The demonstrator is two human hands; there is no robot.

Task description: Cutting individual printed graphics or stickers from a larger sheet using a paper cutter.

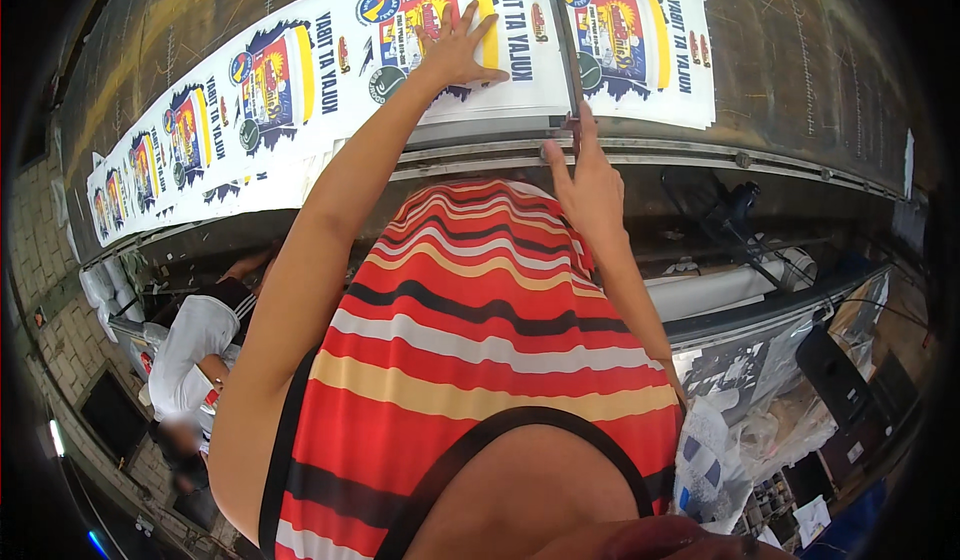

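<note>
My left hand (462, 52) lies flat with fingers spread on a long white printed sheet (548, 70). The sheet carries repeated prints of a colourful bucket with blue splashes. A dark straightedge (563, 35) crosses the sheet from the far side to the near edge, right of my left hand. At its near end my right hand (592, 185) is closed, the index finger stretched forward and the thumb at the side. Between them shows a small dark tool (574, 132), mostly hidden by the fingers. Right of the straightedge lies another printed piece (690, 70).
The worktable (790, 50) has a scratched dark top and a metal rail (690, 150) along its near edge. Below on the right are a white roll (690, 293), a black fan-like object (735, 205) and plastic wrapping (770, 435). Another person (195, 345) is at the lower left.
</note>
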